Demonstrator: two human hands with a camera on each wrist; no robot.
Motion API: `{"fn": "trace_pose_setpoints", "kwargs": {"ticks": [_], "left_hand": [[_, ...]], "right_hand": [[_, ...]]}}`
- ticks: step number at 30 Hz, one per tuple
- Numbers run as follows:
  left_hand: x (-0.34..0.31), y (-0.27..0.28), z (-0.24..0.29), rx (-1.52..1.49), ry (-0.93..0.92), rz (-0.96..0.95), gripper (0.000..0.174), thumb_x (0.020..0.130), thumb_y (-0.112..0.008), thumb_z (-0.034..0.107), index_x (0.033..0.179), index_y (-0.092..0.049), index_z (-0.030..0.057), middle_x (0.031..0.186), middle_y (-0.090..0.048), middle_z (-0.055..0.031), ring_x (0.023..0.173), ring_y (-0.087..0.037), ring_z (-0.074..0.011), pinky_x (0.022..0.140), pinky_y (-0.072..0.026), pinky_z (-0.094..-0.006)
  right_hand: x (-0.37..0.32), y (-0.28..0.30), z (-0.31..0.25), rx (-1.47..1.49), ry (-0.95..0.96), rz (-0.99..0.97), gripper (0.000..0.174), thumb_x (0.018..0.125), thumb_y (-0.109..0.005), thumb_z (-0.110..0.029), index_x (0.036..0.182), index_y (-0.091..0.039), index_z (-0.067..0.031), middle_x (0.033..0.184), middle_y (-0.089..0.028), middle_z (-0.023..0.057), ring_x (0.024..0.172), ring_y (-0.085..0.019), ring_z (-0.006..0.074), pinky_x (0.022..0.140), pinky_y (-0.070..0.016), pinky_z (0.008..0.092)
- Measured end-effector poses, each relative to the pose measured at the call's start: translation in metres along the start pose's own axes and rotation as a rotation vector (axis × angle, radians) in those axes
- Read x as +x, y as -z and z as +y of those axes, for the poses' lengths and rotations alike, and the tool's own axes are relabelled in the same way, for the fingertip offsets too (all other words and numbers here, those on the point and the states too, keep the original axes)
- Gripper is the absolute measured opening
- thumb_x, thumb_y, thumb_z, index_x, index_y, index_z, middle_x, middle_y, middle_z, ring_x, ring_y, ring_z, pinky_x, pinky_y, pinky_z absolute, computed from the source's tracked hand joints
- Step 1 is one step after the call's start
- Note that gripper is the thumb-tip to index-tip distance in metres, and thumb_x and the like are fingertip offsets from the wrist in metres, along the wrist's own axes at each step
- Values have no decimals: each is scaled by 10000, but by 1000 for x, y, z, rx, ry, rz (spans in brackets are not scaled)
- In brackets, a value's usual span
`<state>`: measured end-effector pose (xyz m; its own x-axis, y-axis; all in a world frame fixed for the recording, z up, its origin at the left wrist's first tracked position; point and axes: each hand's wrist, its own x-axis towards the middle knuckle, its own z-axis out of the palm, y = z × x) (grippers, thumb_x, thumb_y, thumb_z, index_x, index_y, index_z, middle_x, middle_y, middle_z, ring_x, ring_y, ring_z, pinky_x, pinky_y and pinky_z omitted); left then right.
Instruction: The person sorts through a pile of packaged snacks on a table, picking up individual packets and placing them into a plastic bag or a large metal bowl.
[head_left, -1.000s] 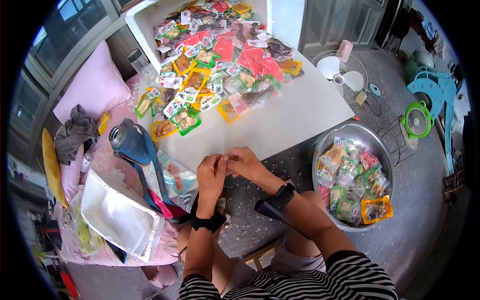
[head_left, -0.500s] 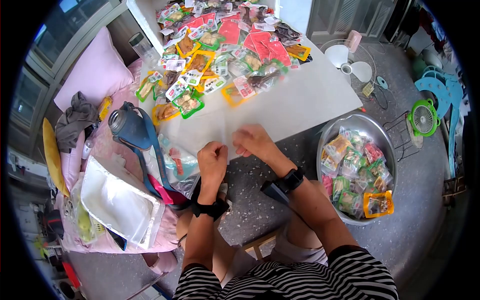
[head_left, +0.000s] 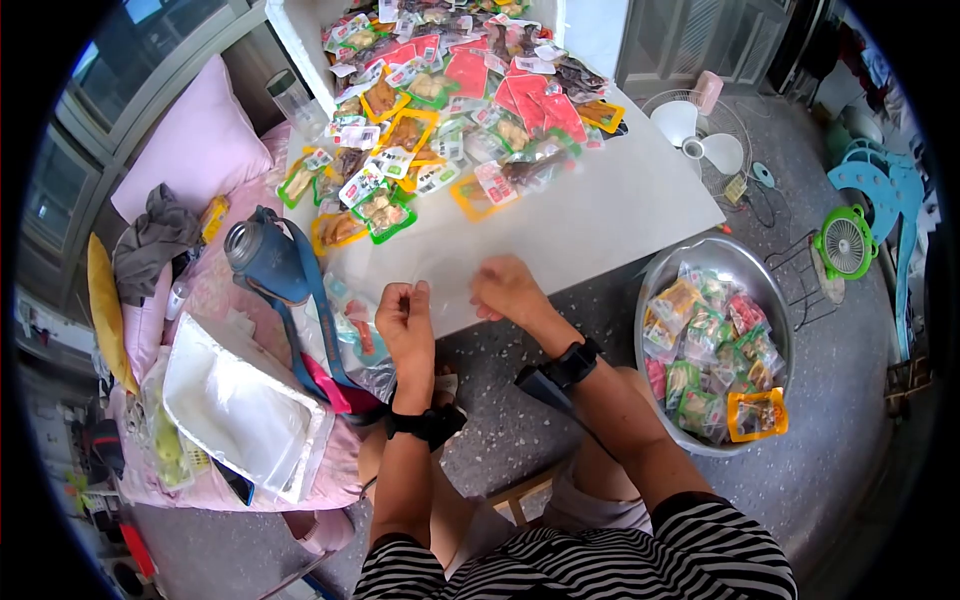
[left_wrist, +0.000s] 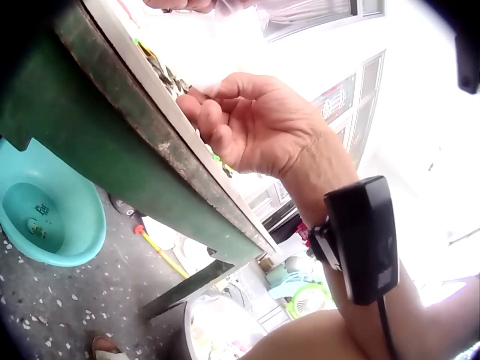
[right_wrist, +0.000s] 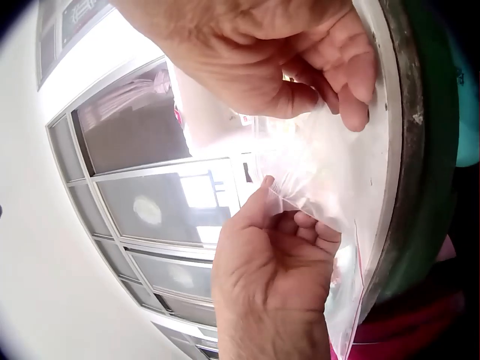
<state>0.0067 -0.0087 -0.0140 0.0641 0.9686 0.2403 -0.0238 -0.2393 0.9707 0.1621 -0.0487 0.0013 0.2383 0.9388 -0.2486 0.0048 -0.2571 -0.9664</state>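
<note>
In the head view my left hand [head_left: 405, 325] and right hand [head_left: 508, 288] are a little apart over the near edge of the white table [head_left: 590, 225]. Thin film of a clear plastic bag [right_wrist: 300, 169] is pinched between the left thumb and fingers in the right wrist view. It stretches up to the thumb and curled fingers of my right hand, which is blurred in the head view. Beyond the hands lies a heap of sealed food packets [head_left: 465, 75], red, green and yellow. Film with red and teal markings [head_left: 360, 320] lies beside the left hand.
A metal basin [head_left: 735, 262] holding several packets stands on the floor at right. A white foam box [head_left: 300, 45] is behind the heap. At left are a blue flask [head_left: 268, 268] with a strap and a foam tray [head_left: 230, 420]. A turquoise tub [left_wrist: 75, 240] sits under the table.
My hands, together a second ago, have parted. The left hand has shifted slightly left and turned with its fingers upward; the right has moved right. The heap and basin contents look the same.
</note>
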Motion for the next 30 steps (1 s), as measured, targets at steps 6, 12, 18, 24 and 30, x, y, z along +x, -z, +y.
{"fn": "trace_pose_setpoints", "kwargs": {"ticks": [6,12,18,24,30], "left_hand": [[-6,0,14,645,-327,-103,144,832,-633,2,790,-496,14,614,-500,-81,528,-461,-164,505,-365,-307],[-14,-6,5,772,-296,-235,150,747,-651,23,851,-546,0,712,-588,-192,659,-587,-378,604,-446,-453],[-14,-5,5,799,-268,-282,185,736,-672,49,885,-574,0,728,-604,-181,683,-596,-378,620,-459,-443],[-10,-1,11,749,-294,-225,115,756,-654,52,820,-571,4,701,-597,-183,661,-591,-388,597,-451,-455],[-9,2,18,734,-336,-167,95,762,-649,49,804,-575,7,666,-584,-184,618,-581,-375,567,-438,-432]], "right_hand": [[11,0,8,-317,176,86,240,819,-619,-200,768,-623,35,656,-636,152,538,-628,273,597,-522,362],[56,38,16,-784,577,602,371,826,-665,-295,1078,-609,-29,1229,-556,177,1055,-565,320,834,-475,407],[78,40,13,-1062,514,450,569,890,-571,-418,1333,-467,-76,1450,-388,106,1351,-320,374,978,-301,652],[44,48,14,-1182,491,552,518,905,-551,-420,1288,-511,-73,1282,-547,103,1278,-418,322,966,-287,679],[-16,89,-4,-1034,300,416,295,894,-582,-356,1033,-658,-107,817,-665,134,830,-638,315,782,-450,519]]}}
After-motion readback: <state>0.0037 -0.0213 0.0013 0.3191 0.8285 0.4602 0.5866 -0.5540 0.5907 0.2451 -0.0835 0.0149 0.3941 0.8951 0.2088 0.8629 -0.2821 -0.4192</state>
